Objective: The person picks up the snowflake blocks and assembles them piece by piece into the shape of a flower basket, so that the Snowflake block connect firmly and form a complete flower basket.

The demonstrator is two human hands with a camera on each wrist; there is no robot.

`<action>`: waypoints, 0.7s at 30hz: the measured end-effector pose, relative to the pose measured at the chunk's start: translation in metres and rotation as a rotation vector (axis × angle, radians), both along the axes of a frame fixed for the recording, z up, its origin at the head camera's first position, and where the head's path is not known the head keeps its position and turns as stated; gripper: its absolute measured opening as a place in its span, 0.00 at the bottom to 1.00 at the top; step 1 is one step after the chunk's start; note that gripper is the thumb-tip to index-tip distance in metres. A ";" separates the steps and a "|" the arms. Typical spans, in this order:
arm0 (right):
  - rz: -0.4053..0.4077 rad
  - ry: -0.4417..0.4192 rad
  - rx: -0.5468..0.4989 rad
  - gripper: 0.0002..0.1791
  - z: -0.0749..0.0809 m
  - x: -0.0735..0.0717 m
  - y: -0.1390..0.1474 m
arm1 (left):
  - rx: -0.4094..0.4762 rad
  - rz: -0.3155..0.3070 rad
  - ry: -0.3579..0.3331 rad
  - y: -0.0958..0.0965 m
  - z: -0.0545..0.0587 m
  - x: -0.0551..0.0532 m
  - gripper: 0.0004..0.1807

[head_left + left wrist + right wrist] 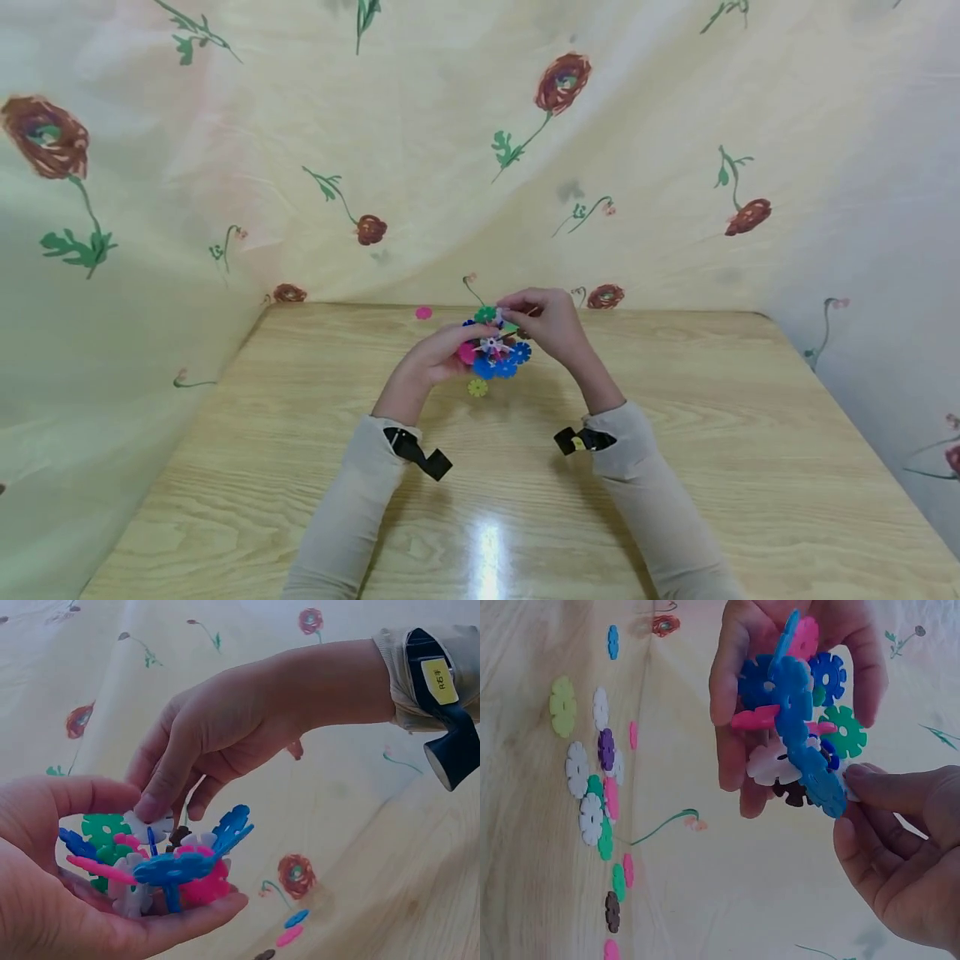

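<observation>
A cluster of interlocking plastic snowflake discs (489, 367) in blue, pink, green, white and brown is joined together above the table. My left hand (438, 350) holds it from the left, with the thumb over it and the fingers beneath in the left wrist view. At the cluster's far edge, my right hand (553, 325) pinches a white snowflake disc (155, 828) between thumb and fingers. That disc overlaps the cluster in the left wrist view; the fingertips hide most of it in the right wrist view.
Loose discs lie on the wooden table (300, 467), among them a yellow-green disc (563, 706), a purple disc (606, 749) and a brown disc (613, 912). A pink disc (423, 313) is near the back edge. Floral cloth (435, 142) hangs behind the table.
</observation>
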State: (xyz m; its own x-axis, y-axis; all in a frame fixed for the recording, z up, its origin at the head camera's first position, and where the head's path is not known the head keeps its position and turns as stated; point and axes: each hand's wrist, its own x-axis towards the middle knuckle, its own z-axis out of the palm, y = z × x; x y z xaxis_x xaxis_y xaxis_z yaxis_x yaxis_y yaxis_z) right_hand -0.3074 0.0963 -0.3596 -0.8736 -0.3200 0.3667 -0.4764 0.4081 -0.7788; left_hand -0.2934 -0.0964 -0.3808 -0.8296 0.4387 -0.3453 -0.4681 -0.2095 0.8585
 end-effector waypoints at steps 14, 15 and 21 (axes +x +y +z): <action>0.125 0.041 0.203 0.08 0.015 -0.010 -0.001 | -0.006 -0.029 -0.016 0.002 -0.004 -0.001 0.18; 0.133 0.045 0.206 0.08 0.015 -0.010 -0.001 | -0.011 -0.026 -0.009 0.002 -0.005 -0.001 0.18; 0.102 0.045 0.200 0.12 0.015 -0.012 0.009 | -0.049 0.080 -0.007 0.001 -0.007 -0.004 0.20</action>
